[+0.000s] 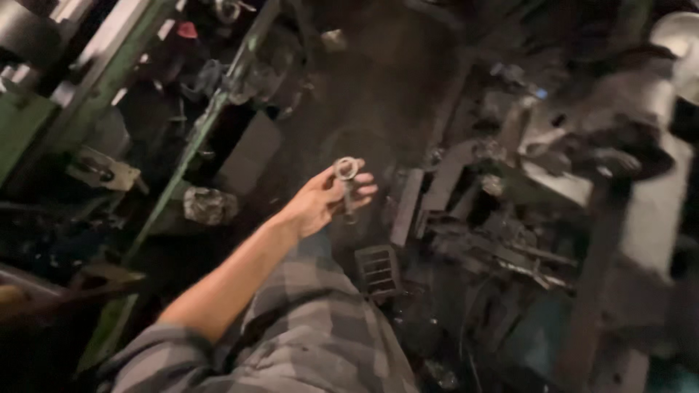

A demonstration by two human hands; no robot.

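Note:
My left hand (325,201) is stretched out over the dark floor, palm turned up. It grips a small grey metal tool (346,173) with a ring at its upper end. The tool's short shaft runs down between the fingers. My bare forearm comes from the lower left out of a grey checked sleeve (156,356). My right hand is out of sight.
Green metal frame bars (191,149) run diagonally on the left, with dark clutter behind them. A grey lump (210,205) lies by the bar. A small slatted black box (377,269) sits below my hand. Greasy machine parts and metal bars (502,218) crowd the right.

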